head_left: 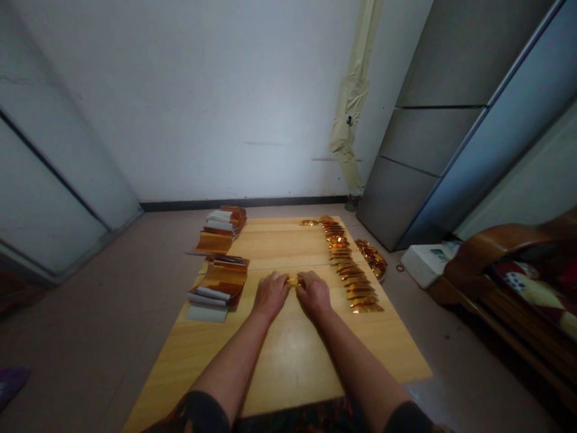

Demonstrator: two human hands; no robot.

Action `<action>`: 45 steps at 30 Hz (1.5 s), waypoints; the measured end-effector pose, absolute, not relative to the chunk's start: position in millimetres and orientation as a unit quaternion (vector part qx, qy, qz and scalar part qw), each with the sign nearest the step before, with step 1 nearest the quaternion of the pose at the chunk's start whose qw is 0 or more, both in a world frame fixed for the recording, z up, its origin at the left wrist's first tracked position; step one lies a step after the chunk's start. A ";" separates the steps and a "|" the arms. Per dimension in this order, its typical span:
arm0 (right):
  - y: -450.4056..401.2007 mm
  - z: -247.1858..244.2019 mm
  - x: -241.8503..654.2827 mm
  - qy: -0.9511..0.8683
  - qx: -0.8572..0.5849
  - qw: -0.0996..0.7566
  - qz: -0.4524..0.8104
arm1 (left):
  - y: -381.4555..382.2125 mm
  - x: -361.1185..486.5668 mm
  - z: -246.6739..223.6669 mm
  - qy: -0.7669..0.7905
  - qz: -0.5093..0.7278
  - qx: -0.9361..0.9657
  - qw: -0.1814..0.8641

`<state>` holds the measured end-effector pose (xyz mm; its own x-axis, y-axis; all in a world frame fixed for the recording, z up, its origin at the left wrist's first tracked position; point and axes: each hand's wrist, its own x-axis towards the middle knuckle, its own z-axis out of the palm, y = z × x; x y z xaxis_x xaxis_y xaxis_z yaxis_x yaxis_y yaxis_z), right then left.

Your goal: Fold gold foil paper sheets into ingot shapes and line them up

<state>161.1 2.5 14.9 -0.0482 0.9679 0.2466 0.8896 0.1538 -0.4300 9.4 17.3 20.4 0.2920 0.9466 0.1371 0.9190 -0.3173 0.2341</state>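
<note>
Between my two hands, over the middle of the wooden table (288, 361), is a small piece of gold foil paper (294, 282). My left hand (271, 294) pinches its left end, and my right hand (314, 293) pinches its right end. Both hands are closed, knuckles up, close to the tabletop. Left of them lie curled gold foil sheets (224, 278) with pale grey undersides, and a second stack of such sheets (215, 240) sits farther back. To the right runs a long row of folded gold foil pieces (349, 270), overlapping one another.
A heap of shiny gold pieces (372, 258) sits beyond the table's right edge. On the floor at right are a white box (424, 264) and a wooden bench (487, 270). A grey refrigerator (415, 132) stands behind, by the white wall (216, 102).
</note>
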 end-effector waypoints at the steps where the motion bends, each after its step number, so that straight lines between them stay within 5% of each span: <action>1: 3.0 14.4 159.7 -0.715 -0.648 0.249 0.082 | 17.1 9.7 21.3 0.583 0.123 0.801 0.056; 45: 12.8 12.8 149.6 -0.770 -0.624 0.128 -0.036 | 13.8 6.1 14.8 0.610 0.145 0.779 -0.005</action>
